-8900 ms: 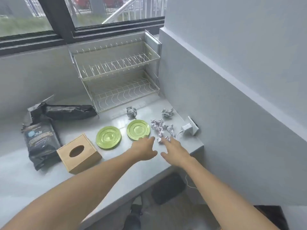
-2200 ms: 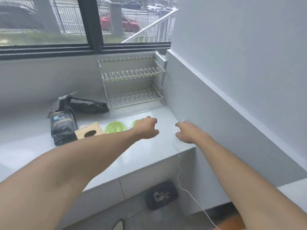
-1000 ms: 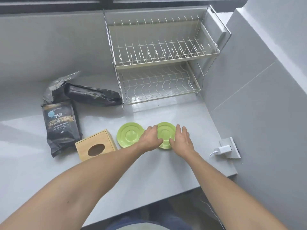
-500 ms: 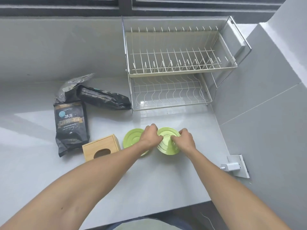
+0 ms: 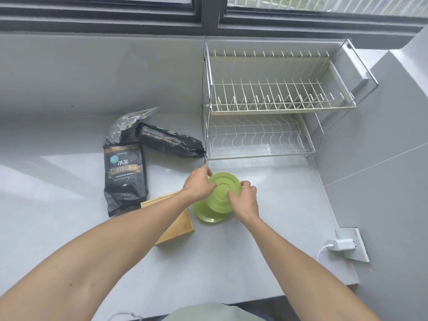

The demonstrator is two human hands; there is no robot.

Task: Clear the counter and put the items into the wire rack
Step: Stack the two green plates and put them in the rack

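Both hands hold one green plate [image 5: 222, 193] lifted and tilted above the grey counter [image 5: 278, 228]. My left hand [image 5: 198, 184] grips its left rim and my right hand [image 5: 246, 199] grips its right rim. A second green plate [image 5: 205, 215] lies flat on the counter just below, partly hidden by the lifted one. The two-tier wire rack [image 5: 266, 107] stands behind against the wall, with nothing on either shelf.
Two black coffee bags, one upright-printed [image 5: 125, 179] and one lying [image 5: 169, 143], sit left of the rack. A wooden tissue box [image 5: 178, 225] is partly under my left forearm. A white charger [image 5: 342, 244] is plugged into a wall socket at right.
The right-hand plate has come up off the counter in both hands and tilted; it now overlaps the other plate. The crumpled foil balls seen much earlier are gone.
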